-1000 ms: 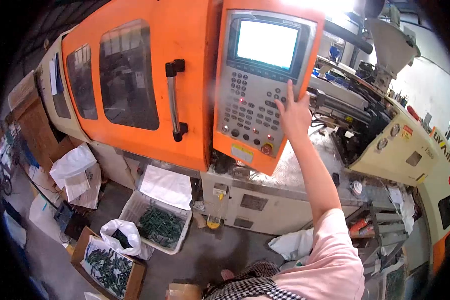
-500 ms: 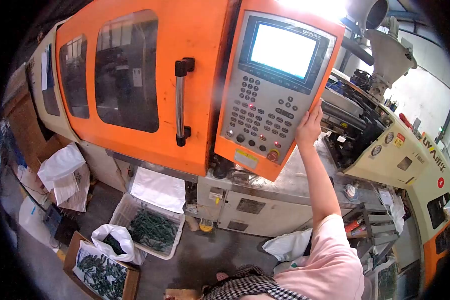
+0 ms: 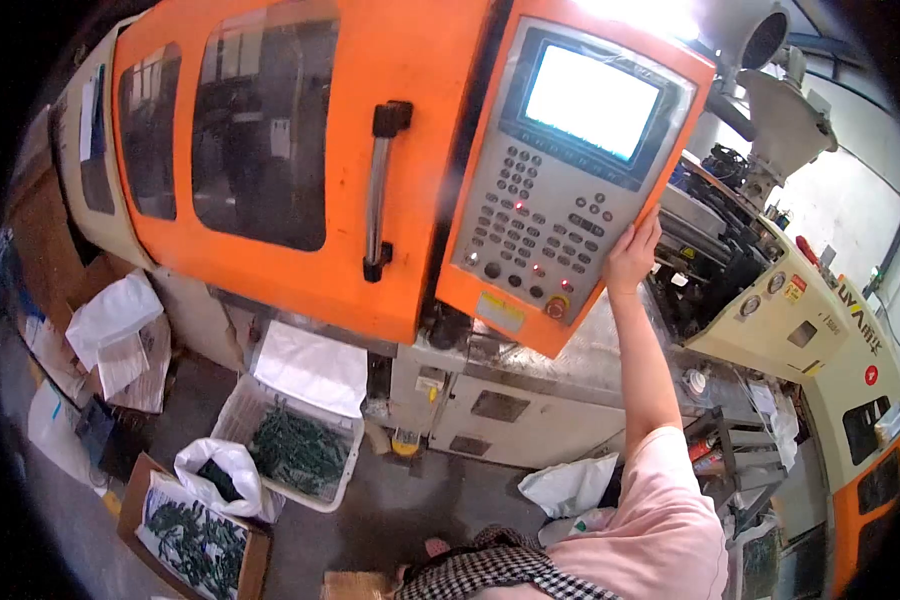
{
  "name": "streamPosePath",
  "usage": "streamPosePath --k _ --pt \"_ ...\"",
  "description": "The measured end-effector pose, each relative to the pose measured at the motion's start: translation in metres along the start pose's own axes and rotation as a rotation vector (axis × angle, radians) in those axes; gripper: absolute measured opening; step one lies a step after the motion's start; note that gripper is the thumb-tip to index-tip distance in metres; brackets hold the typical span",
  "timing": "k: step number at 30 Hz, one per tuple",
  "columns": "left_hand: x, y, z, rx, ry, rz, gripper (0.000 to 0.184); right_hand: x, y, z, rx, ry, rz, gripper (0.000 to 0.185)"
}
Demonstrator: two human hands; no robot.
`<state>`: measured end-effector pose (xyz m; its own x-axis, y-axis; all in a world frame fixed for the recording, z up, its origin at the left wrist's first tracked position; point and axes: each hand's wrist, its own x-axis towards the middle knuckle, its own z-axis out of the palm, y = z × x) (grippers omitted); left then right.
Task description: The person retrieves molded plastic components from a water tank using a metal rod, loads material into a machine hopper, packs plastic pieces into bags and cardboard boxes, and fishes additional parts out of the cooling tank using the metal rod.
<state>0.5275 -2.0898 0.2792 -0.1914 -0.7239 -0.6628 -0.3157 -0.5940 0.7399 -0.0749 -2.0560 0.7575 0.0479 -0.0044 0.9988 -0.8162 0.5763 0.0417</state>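
Note:
My right hand [image 3: 632,260] holds the right edge of the orange-framed control panel [image 3: 540,210], its fingers bent round the side and the thumb near the front face. On the panel are a bright screen [image 3: 592,102], rows of dark round keys, several small red lights and a red knob [image 3: 557,307] near the lower edge. Left of the panel stands an orange machine door [image 3: 380,60] with dark windows and an upright metal handle [image 3: 378,195]. My left hand is out of view.
A white crate [image 3: 345,470] of dark green parts sits on the floor, beside a white bag [image 3: 255,490] and a cardboard box [image 3: 255,565] with more green parts. A metal rack [image 3: 755,460] stands at the right, below a cream machine body [image 3: 770,330].
My right hand has moved off the keys below the screen, down to the panel's right edge, and its outstretched finger has bent. The view has shifted, and the panel sits farther right.

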Motion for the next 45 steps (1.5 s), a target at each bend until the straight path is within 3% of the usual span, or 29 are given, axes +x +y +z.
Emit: streamPosePath --k 2,3,4,6,7,8,9,10,12,13,15,16,18,20,22,23,25,28,31,33,38,41,45 --pt "-0.005 -0.019 -0.012 0.003 0.018 -0.003 0.03 -0.01 0.022 0.015 -0.129 0.088 -0.145 0.044" --pt "-0.015 -0.032 -0.02 0.018 0.034 -0.011 0.031 -0.015 0.027 0.016 -0.078 -0.088 0.11 0.041" --pt "-0.031 -0.046 -0.026 0.039 0.05 -0.029 0.031 -0.008 0.02 0.009 0.033 -0.033 0.029 0.041" --pt "-0.062 -0.06 -0.036 0.089 0.084 -0.094 0.032 -0.001 -0.023 -0.025 -0.004 -0.277 0.183 0.046" --pt "-0.078 -0.063 -0.039 0.083 0.102 -0.142 0.032 -0.008 -0.028 -0.031 0.012 -0.129 -0.127 0.046" --pt "-0.087 -0.065 -0.041 0.042 0.119 -0.188 0.032 -0.015 -0.061 -0.058 0.013 -0.136 -0.066 0.047" --pt "-0.045 -0.136 -0.051 -0.137 0.108 -0.214 0.031 -0.034 -0.093 -0.072 0.133 -0.112 0.008 0.046" --pt "-0.067 -0.099 -0.048 -0.263 0.109 -0.248 0.03 -0.062 -0.112 -0.082 0.341 -0.119 -0.033 0.043" --pt "-0.056 -0.145 -0.052 -0.346 0.181 -0.342 0.026 -0.148 -0.13 -0.084 0.496 -0.336 -0.217 0.033" --pt "-0.053 -0.183 -0.056 -0.417 0.165 -0.318 0.025 -0.177 -0.159 -0.091 0.638 -0.624 -0.114 0.037" --pt "-0.054 -0.276 -0.072 -0.7 0.031 -0.217 0.024 -0.253 -0.2 -0.101 0.711 -1.291 -0.131 0.031" --pt "-0.079 -0.259 -0.071 -0.707 0.046 -0.226 0.024 -0.284 -0.219 -0.112 0.77 -1.355 -0.24 0.027" --pt "-0.108 -0.227 -0.058 -0.354 0.322 -0.431 0.021 -0.33 -0.258 -0.127 0.967 -1.484 -0.396 0.022" --pt "-0.129 -0.22 -0.056 -0.369 0.41 -0.531 0.022 -0.369 -0.283 -0.135 1.151 -1.7 -0.43 0.028" --pt "-0.148 -0.224 -0.048 -0.393 0.515 -0.639 0.023 -0.383 -0.306 -0.134 1.108 -1.996 -0.451 0.033" --pt "-0.154 -0.225 -0.044 -0.423 0.545 -0.651 0.024 -0.393 -0.311 -0.129 1.14 -1.998 -0.473 0.033" --pt "-0.155 -0.212 -0.034 -0.473 0.607 -0.661 0.026 -0.419 -0.324 -0.109 1.026 -2.193 -0.74 0.04" --pt "-0.145 -0.179 -0.009 -0.594 0.665 -0.663 0.026 -0.439 -0.336 -0.067 0.948 -2.309 -0.863 0.042" --pt "-0.107 -0.149 0.013 -0.599 0.624 -0.577 0.026 -0.44 -0.351 -0.023 0.898 -2.279 -0.954 0.044" --pt "-0.084 -0.132 0.025 -0.563 0.581 -0.388 0.026 -0.447 -0.357 0.004 0.897 -2.209 -1.002 0.043" --pt "-0.068 -0.095 0.033 -0.399 0.625 -0.397 0.025 -0.456 -0.389 0.041 0.847 -2.156 -0.99 0.04" --pt "-0.074 -0.096 0.026 -0.344 0.653 -0.479 0.027 -0.43 -0.415 0.042 0.755 -2.342 -1.048 0.044" --pt "-0.082 -0.115 0.015 -0.47 0.717 -0.58 0.029 -0.457 -0.422 0.032 0.982 -2.274 -0.913 0.048"
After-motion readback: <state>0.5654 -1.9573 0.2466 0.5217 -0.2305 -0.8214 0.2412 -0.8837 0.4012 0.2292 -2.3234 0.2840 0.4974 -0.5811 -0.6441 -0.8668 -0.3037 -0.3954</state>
